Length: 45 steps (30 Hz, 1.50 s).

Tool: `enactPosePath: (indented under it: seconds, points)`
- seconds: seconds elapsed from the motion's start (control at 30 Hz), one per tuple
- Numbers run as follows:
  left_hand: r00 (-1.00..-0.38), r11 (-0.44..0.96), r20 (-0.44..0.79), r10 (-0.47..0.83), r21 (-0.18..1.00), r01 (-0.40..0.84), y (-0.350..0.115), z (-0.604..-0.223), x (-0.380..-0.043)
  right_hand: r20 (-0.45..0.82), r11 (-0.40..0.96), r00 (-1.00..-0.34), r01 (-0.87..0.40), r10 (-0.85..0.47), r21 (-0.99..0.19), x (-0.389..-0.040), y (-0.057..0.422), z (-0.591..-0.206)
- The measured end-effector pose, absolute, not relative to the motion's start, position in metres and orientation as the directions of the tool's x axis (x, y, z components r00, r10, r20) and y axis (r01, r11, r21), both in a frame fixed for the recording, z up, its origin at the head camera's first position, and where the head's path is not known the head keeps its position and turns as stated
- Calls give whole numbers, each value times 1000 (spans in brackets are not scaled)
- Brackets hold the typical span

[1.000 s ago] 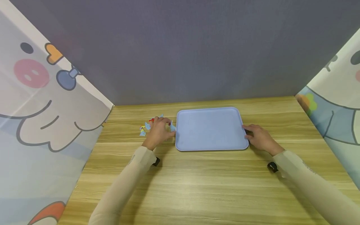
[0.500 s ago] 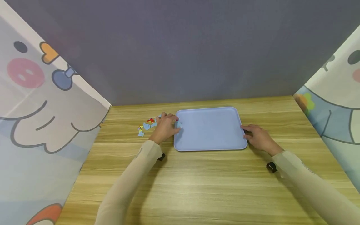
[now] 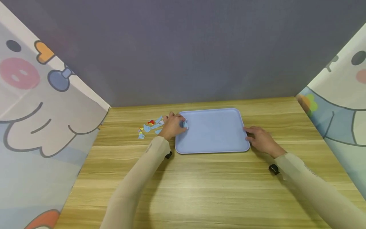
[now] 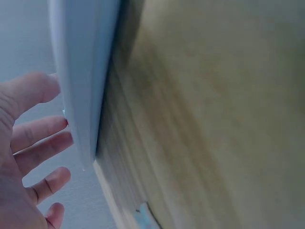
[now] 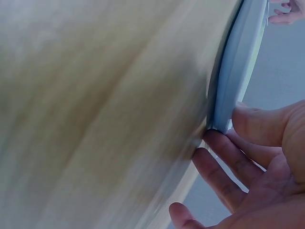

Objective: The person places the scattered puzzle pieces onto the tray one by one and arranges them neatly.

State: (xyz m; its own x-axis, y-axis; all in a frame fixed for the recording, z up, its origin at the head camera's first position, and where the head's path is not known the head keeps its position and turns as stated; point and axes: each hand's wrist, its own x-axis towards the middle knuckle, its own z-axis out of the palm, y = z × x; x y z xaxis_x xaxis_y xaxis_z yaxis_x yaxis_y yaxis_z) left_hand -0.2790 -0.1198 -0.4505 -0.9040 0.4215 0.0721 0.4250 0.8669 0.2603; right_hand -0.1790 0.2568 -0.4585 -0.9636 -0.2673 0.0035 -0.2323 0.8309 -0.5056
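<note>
A light-blue puzzle piece (image 3: 185, 124) is pinched between the thumb and fingers of my left hand (image 3: 172, 125), over the left end of the pale blue tray (image 3: 211, 133). In the left wrist view the tray's wall (image 4: 83, 71) hides most of this piece, and the left hand (image 4: 28, 138) reaches over the rim. At the tray's right edge, my right hand (image 3: 261, 140) holds the rim. The right wrist view has that hand's thumb (image 5: 259, 125) on the rim and its fingertips against the outer side.
Several loose puzzle pieces (image 3: 147, 128) lie left of the tray, one with red (image 3: 151, 122) on it. They rest on the wooden table (image 3: 200, 184). A grey panel (image 3: 200, 54) stands behind, and printed cartoon panels (image 3: 57, 111) flank the table.
My left hand has carried the puzzle piece rightward from beside the tray to over its left end. More loose pieces show behind the hand. The right hand stays at the tray's edge.
</note>
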Motion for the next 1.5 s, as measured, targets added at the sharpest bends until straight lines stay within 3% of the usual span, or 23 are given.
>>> enactPosePath:
  seconds: [0.4,1.0,1.3,1.5]
  points:
    - [-924,892,-40,381,279,356,-113,-449,-288,-38,837,-966,-201,-255,-509,-178,255,-457]
    - [-923,875,66,380,297,382,-140,-426,-265,-23,833,-966,-211,-258,-511,-176,258,-460]
    - [-936,877,32,351,338,341,-165,-430,-248,-15,821,-966,-212,-259,-531,-174,258,-460]
    - [-932,885,27,362,303,353,-181,-431,-238,-7,824,-965,-219,-261,-522,-174,259,-459]
